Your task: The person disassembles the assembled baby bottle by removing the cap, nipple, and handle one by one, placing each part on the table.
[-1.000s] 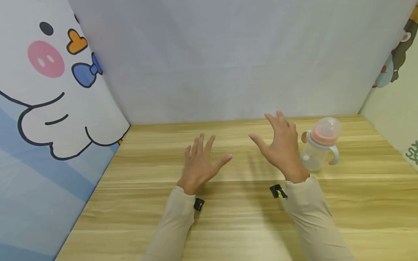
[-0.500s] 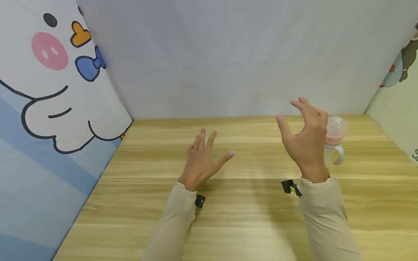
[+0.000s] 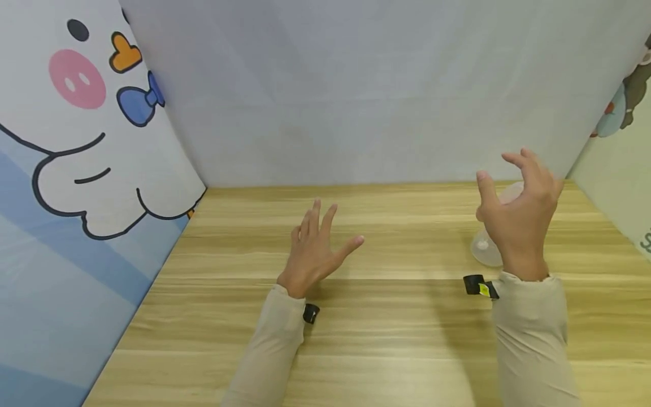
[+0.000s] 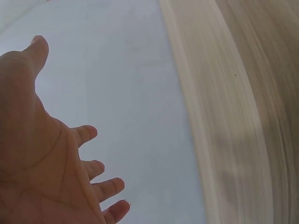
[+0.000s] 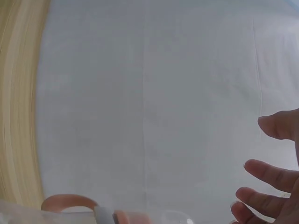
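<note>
A clear baby bottle (image 3: 485, 250) stands at the right of the table, largely hidden in the head view behind my right hand (image 3: 521, 223). That hand is raised with thumb and fingers spread apart, holding nothing. At the lower edge of the right wrist view, the bottle's pinkish handle (image 5: 69, 200) and pink collar (image 5: 133, 217) show, apart from my fingers (image 5: 268, 175). My left hand (image 3: 312, 254) hovers over the middle of the table, thumb out and fingers extended. Its palm (image 4: 46, 172) is bare in the left wrist view.
The wood-grain table (image 3: 356, 333) meets a pale grey cloth wall (image 3: 346, 96) at its back edge. A panel with a cartoon figure (image 3: 76, 130) borders the left side, and a light green printed panel (image 3: 617, 181) the right.
My right hand has moved rightward, from left of the bottle to in front of it in the head view, covering most of it. My left hand has barely moved.
</note>
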The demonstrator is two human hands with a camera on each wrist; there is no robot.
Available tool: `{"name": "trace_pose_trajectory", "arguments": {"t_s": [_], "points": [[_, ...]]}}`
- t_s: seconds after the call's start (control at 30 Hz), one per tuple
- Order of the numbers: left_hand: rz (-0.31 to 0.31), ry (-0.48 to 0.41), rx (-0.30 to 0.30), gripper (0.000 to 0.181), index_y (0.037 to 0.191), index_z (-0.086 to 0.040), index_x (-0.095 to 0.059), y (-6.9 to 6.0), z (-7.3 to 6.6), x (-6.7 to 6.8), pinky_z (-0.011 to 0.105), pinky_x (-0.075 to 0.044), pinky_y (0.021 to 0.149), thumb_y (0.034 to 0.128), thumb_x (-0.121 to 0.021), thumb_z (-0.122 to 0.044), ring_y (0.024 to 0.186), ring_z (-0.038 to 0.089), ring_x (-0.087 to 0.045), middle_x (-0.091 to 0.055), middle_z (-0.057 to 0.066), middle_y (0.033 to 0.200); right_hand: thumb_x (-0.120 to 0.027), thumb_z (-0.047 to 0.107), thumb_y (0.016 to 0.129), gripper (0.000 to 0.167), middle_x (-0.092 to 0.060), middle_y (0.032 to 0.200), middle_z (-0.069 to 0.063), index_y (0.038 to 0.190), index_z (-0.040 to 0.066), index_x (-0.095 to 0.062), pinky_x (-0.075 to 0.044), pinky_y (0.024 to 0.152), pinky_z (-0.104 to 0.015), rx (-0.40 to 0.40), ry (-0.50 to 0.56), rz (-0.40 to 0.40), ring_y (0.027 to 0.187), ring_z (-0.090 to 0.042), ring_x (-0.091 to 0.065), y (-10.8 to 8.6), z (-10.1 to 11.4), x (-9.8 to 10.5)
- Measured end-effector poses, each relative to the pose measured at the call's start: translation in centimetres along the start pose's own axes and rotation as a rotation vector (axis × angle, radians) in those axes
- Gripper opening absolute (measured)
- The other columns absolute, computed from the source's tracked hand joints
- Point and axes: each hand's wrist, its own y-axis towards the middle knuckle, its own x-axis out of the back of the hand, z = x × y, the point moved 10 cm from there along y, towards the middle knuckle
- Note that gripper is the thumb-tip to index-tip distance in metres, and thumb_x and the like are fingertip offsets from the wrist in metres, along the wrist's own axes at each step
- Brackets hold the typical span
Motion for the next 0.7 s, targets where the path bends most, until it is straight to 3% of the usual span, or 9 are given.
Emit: {"name": "trace_pose_trajectory", "arguments": {"t_s": [0.17,0.3,0.43,0.7], "points": [[-0.011,-0.006,-0.009,0.091,0.163,-0.026,-0.014,0.3,-0.2,0.3,0.063,-0.011,0.123,0.0933,-0.049,-0.072,0.158,0.036,-0.006,0.003,0.01,0.172,-0.075,0.021,0.088,0.041,-0.061,0.14,-0.013,0.124,0.002,-0.067,-0.024,0.107,-0.041,-0.117,-0.066,-0.012,0.13,-0.026,-0.041,0.6,-2.6,0.8],[0.022,-0.002,0.0,0.091,0.163,-0.026,-0.011,0.4,0.0,-0.3,0.063,-0.009,0.123,0.0932,-0.048,-0.073,0.159,0.037,-0.003,0.006,0.009,0.172,-0.071,0.026,0.092,0.051,-0.055,0.146,-0.012,0.136,0.005,-0.058,-0.023,0.107,-0.047,-0.254,-0.128,0.095,0.126,-0.026,-0.032,0.4,-4.5,0.1],[0.0,-0.001,-0.006,0.091,0.163,-0.026,-0.013,0.7,-0.1,0.0,0.063,-0.009,0.123,0.0931,-0.049,-0.072,0.158,0.038,-0.004,0.005,0.009,0.172,-0.066,0.037,0.094,0.064,-0.044,0.155,-0.011,0.148,0.01,-0.044,-0.018,0.11,-0.052,-0.339,-0.162,0.194,0.131,-0.034,-0.025,0.3,-5.4,-0.6],[0.03,-0.04,0.018,0.092,0.163,-0.026,-0.012,0.6,0.3,-0.6,0.064,-0.007,0.123,0.0928,-0.05,-0.072,0.158,0.039,0.0,0.007,0.008,0.172,-0.062,0.047,0.095,0.074,-0.03,0.163,-0.011,0.155,0.015,-0.032,-0.009,0.115,-0.058,-0.512,-0.195,0.26,0.142,-0.037,-0.015,-0.5,-8.2,-0.6]]}}
